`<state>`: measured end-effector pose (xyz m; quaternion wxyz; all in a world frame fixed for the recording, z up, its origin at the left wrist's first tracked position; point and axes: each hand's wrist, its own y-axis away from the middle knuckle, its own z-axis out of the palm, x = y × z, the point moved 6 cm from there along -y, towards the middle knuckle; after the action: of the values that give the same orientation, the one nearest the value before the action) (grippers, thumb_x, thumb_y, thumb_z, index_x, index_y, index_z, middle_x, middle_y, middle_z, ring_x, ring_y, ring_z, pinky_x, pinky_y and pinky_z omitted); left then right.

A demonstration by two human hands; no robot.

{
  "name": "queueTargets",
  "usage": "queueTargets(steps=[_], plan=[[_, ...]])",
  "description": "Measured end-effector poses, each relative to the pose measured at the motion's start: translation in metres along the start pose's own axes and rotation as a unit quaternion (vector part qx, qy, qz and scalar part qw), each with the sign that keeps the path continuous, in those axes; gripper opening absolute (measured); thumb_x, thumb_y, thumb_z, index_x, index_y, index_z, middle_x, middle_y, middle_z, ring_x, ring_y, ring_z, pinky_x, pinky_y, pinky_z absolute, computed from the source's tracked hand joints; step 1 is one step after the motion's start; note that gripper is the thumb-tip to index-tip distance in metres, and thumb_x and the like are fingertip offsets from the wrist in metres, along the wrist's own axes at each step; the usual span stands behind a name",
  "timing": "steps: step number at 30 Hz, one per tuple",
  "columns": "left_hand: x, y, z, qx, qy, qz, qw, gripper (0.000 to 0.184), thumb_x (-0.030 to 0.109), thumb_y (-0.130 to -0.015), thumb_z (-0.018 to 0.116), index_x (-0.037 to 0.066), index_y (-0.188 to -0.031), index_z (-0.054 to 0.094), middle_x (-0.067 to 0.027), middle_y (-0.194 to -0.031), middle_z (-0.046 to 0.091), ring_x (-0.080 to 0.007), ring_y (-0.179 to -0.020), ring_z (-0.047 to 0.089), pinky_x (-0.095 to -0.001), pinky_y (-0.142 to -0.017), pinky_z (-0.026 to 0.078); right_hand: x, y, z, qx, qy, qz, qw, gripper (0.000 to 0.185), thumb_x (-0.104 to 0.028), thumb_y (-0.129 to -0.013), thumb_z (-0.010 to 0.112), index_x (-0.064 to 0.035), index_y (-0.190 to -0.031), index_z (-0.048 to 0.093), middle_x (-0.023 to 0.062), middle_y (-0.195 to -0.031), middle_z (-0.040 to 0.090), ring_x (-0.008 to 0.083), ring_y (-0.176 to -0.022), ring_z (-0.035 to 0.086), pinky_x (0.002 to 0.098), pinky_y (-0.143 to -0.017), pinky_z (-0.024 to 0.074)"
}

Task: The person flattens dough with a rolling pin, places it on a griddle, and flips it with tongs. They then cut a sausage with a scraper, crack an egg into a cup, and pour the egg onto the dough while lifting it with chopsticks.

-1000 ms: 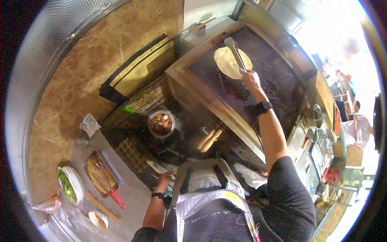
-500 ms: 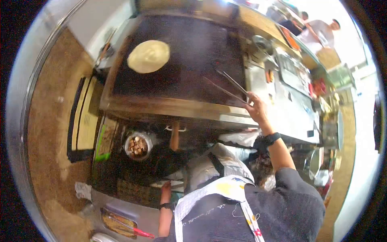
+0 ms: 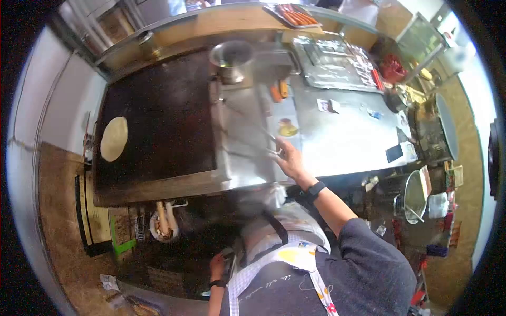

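My right hand point(image 3: 289, 158) grips metal tongs point(image 3: 247, 152), blurred by motion, over the steel counter just right of the griddle point(image 3: 163, 116). A round pale flatbread point(image 3: 114, 138) lies flat at the griddle's left side, away from the tongs. My left hand point(image 3: 217, 266) hangs low beside my apron, near a pale edge; its fingers are small and dark, and what they hold, if anything, cannot be made out.
A metal pot point(image 3: 232, 58) stands at the griddle's back right corner. Behind the counter point(image 3: 337, 142) are a foil-lined tray point(image 3: 337, 63) and a tray of sausages point(image 3: 298, 16). A phone point(image 3: 393, 153) lies at right. Wooden handles point(image 3: 164, 218) jut below the griddle.
My view has swung right. My right hand has carried the tongs off the flatbread, across the griddle, to the counter. The tongs' arms spread apart on the way. My left hand stays low.
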<state>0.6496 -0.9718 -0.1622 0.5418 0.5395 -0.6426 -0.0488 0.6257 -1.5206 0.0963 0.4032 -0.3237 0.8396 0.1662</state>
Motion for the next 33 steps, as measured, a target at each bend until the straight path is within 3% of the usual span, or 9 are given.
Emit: queueTargets(steps=[3,5,7,10,17,21,25,27,33], plan=[[0.049,0.008,0.059,-0.016,-0.386,0.123,0.914,0.028,0.019,-0.087,0.047,0.007,-0.108,0.062,-0.0168,-0.101,0.063,-0.0300,-0.093,0.061,-0.0371,-0.081,0.048,0.044,-0.013,-0.050,0.113,-0.081,0.074,0.988,0.058,-0.028,-0.076,0.069,-0.0136,-0.127,0.048,0.0162,-0.105,0.059,0.0299,-0.089,0.059,0.0375,-0.079,0.0467],[0.101,0.024,0.088,-0.080,-0.470,0.150,0.866,0.029,0.022,-0.087,0.050,0.007,-0.109,0.063,-0.0162,-0.103,0.064,-0.0263,-0.097,0.061,-0.0342,-0.083,0.047,0.076,-0.056,-0.063,0.145,-0.051,0.047,0.987,0.059,-0.023,-0.075,0.069,-0.0057,-0.126,0.045,0.0181,-0.103,0.059,0.0330,-0.092,0.057,0.0381,-0.081,0.0454],[0.158,0.048,0.092,-0.021,-0.083,0.016,0.996,0.032,0.027,-0.087,0.052,0.006,-0.107,0.064,-0.0163,-0.103,0.064,-0.0232,-0.099,0.061,-0.0325,-0.084,0.046,0.097,-0.104,-0.062,0.174,-0.029,0.026,0.984,0.060,-0.022,-0.074,0.069,-0.0007,-0.125,0.044,0.0208,-0.105,0.057,0.0368,-0.097,0.055,0.0398,-0.084,0.0446],[0.217,0.061,0.107,-0.053,-0.109,-0.070,0.990,0.035,0.029,-0.088,0.052,0.004,-0.109,0.063,-0.0161,-0.105,0.064,-0.0236,-0.101,0.060,-0.0326,-0.086,0.046,0.115,-0.169,-0.054,0.186,-0.029,0.036,0.982,0.068,-0.019,-0.072,0.070,0.0042,-0.126,0.038,0.0258,-0.111,0.051,0.0407,-0.104,0.051,0.0423,-0.089,0.0430],[0.143,-0.020,0.137,-0.130,-0.036,0.032,0.990,0.031,0.023,-0.089,0.050,0.006,-0.113,0.061,-0.0116,-0.110,0.063,-0.0219,-0.103,0.059,-0.0320,-0.088,0.044,0.112,-0.146,-0.099,-0.007,-0.132,0.094,0.987,0.051,-0.021,-0.078,0.065,0.0035,-0.118,0.047,0.0259,-0.111,0.053,0.0410,-0.108,0.049,0.0426,-0.090,0.0412],[0.307,-0.007,0.173,-0.241,-0.073,0.072,0.965,0.029,0.014,-0.088,0.051,0.003,-0.114,0.060,-0.0098,-0.112,0.062,-0.0177,-0.104,0.058,-0.0296,-0.090,0.043,0.175,-0.067,-0.123,0.013,-0.093,0.030,0.995,0.040,-0.019,-0.078,0.062,-0.0033,-0.114,0.055,0.0224,-0.108,0.057,0.0341,-0.099,0.057,0.0402,-0.088,0.0446],[0.403,-0.017,0.215,-0.314,-0.018,0.080,0.946,0.030,0.006,-0.086,0.052,-0.003,-0.115,0.057,-0.0095,-0.117,0.059,-0.0160,-0.108,0.055,-0.0274,-0.093,0.040,0.250,-0.019,-0.208,0.075,-0.139,0.213,0.964,0.035,-0.011,-0.077,0.059,-0.0051,-0.112,0.058,0.0169,-0.098,0.063,0.0278,-0.087,0.062,0.0342,-0.079,0.0489],[0.465,-0.015,0.245,-0.348,-0.011,0.183,0.920,0.030,0.006,-0.086,0.053,-0.003,-0.114,0.057,-0.0092,-0.118,0.058,-0.0159,-0.107,0.055,-0.0274,-0.093,0.040,0.288,-0.022,-0.263,0.159,-0.099,0.170,0.967,0.031,-0.008,-0.077,0.057,-0.0047,-0.108,0.060,0.0162,-0.100,0.063,0.0272,-0.084,0.062,0.0330,-0.078,0.0491],[0.571,-0.037,0.334,-0.246,0.015,0.169,0.954,0.033,0.002,-0.086,0.048,-0.003,-0.118,0.053,-0.0102,-0.113,0.059,-0.0170,-0.102,0.057,-0.0281,-0.089,0.043,0.361,-0.120,-0.411,0.252,-0.023,0.129,0.959,0.025,-0.004,-0.076,0.054,-0.0025,-0.100,0.062,0.0160,-0.095,0.064,0.0306,-0.088,0.061,0.0359,-0.080,0.0478]])
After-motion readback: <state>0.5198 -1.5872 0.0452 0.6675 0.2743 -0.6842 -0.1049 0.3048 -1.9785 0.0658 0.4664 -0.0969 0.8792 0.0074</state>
